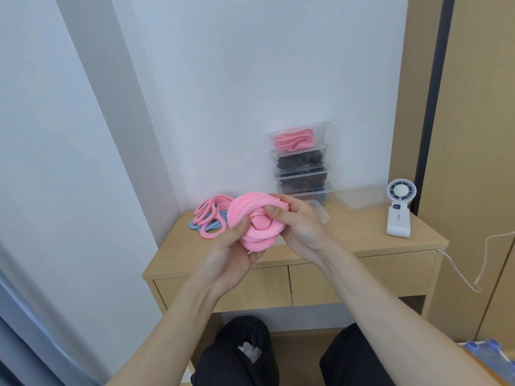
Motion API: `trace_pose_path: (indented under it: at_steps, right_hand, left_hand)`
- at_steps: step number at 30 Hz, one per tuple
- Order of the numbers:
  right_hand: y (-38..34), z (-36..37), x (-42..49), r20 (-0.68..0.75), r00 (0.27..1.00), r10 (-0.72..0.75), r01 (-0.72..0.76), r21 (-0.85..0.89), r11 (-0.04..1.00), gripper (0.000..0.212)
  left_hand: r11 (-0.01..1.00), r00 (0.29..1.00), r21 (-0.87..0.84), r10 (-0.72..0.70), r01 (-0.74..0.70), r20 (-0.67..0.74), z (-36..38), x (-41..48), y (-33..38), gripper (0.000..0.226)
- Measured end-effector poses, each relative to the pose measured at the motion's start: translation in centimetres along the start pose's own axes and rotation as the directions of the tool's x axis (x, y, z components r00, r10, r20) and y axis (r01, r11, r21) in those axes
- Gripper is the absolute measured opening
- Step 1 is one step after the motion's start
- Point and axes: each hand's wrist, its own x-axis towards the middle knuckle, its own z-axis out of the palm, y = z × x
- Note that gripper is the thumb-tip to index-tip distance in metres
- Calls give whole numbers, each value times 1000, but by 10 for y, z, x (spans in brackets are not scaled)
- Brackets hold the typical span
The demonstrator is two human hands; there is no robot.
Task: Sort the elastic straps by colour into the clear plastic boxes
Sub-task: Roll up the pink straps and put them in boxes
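Fan (399, 207) beside box stack (323, 135); loose straps (209, 214) behind held bundle (250, 218).

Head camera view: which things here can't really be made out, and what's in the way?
All in the head view:
Pink strap bundle: strap count unclear; left hand and right hand wrap around it.
Lowest stacked box: contents mostly hidden behind the right hand.
Loose pink and blue straps on the desk: partly hidden behind the bundle.
Blue object, bottom right: blurred, cut by the frame edge.
Lettering on the white fan: too small.
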Motion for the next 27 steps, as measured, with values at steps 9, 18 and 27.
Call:
trace_pose_path:
  at_steps: [9, 18, 27]
  right_hand:
    - [-1, -13, -7, 110, 983, 144, -133, -104, 986, 52]
    - [-22, -21, 19, -60, 997, -47, 25, -321, 947, 46]
    - [-23, -56, 53, 79, 997, 10, -6, -58, 998, 53]
  left_hand:
    - [986, 995, 158, 31, -46, 96, -11, 6, 9, 67]
    - [949, 999, 316, -24, 10, 41, -25, 46, 14, 71]
    - [958, 993, 288, -31, -4, 117, -28, 100, 17, 70]
